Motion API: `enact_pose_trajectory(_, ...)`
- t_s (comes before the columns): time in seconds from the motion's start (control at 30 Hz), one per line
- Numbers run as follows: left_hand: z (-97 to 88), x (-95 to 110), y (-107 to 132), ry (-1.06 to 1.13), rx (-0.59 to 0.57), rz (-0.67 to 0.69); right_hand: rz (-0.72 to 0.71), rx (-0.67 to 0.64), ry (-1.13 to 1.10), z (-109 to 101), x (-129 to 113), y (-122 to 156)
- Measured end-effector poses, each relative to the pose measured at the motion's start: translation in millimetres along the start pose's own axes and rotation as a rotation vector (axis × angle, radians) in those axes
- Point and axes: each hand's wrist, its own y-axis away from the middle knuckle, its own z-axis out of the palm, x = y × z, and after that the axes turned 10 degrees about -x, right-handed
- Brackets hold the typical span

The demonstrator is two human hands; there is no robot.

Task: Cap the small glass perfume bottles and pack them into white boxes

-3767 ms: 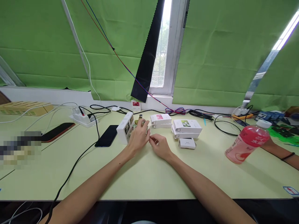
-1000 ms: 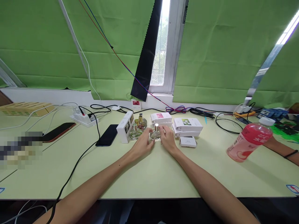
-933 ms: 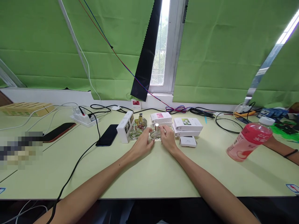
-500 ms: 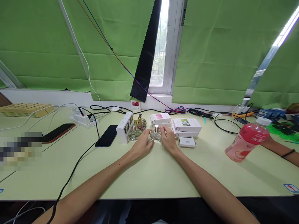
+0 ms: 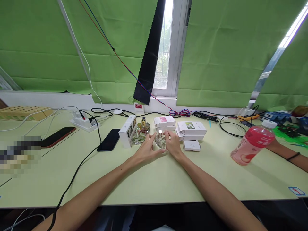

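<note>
Between my two hands a clear glass perfume bottle [image 5: 158,143] with a silvery cap stands slightly tilted on the table. My left hand [image 5: 147,149] grips its left side, the thumb stretched along the lower front and the fingers behind. On the other side, the fingertips of my right hand [image 5: 172,145] pinch the bottle near its cap. Close to my left hand are several more perfume bottles [image 5: 139,138], one greenish with a pale cap and others with gold caps behind it. A white perfume box [image 5: 127,131] stands upright beside them.
White boxes [image 5: 191,127] are stacked right of my hands, more boxes [image 5: 165,121] behind, a small box [image 5: 192,146] in front. A phone [image 5: 109,140] and black cable lie left. A pink drink bottle [image 5: 252,145] stands right, before another person's arm [image 5: 286,152].
The perfume bottle has turned and tilted a little between my hands. My left thumb has slid right across its lower front. The view has shifted slightly.
</note>
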Motion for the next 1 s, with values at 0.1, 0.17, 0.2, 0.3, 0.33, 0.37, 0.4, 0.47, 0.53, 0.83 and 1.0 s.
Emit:
enact_pose_trajectory(0.1, 0.2, 6, 0, 0.03, -0.002, 0.034, -0.014, -0.041, -0.026, 2, -2, 4)
enact_pose_trajectory(0.17, -0.1, 11, 0, 0.037, 0.026, 0.103, -0.039, -0.065, -0.045, 4, -3, 6)
enact_pose_trajectory(0.2, -0.4, 13, 0, 0.045, 0.041, 0.147, -0.051, -0.065, -0.045, 5, -3, 7)
enact_pose_trajectory(0.3, -0.5, 14, -2, 0.092, 0.047, 0.215, -0.044, -0.052, -0.04, 5, -3, 8)
enact_pose_trajectory(0.33, -0.2, 13, -3, 0.106, 0.05, 0.214, -0.025, -0.052, -0.046, 4, -3, 8)
enact_pose_trajectory(0.37, 0.3, 11, -4, 0.116, 0.064, 0.208, -0.002, -0.055, -0.058, 3, -3, 7)
enact_pose_trajectory(0.4, 0.9, 9, -5, 0.127, 0.083, 0.201, 0.015, -0.049, -0.064, 3, -2, 6)
enact_pose_trajectory(0.47, 2.0, 5, -6, 0.144, 0.114, 0.175, 0.029, -0.01, -0.054, 1, 0, 4)
enact_pose_trajectory(0.53, 2.4, 2, -8, 0.143, 0.118, 0.138, 0.029, 0.021, -0.036, 1, 2, 3)
enact_pose_trajectory(0.83, 2.3, -4, -10, 0.122, 0.171, 0.108, 0.007, 0.03, 0.015, 2, 7, 2)
enact_pose_trajectory(1.0, 5.2, -9, -11, 0.105, 0.19, 0.133, 0.002, 0.01, 0.02, 3, 8, 2)
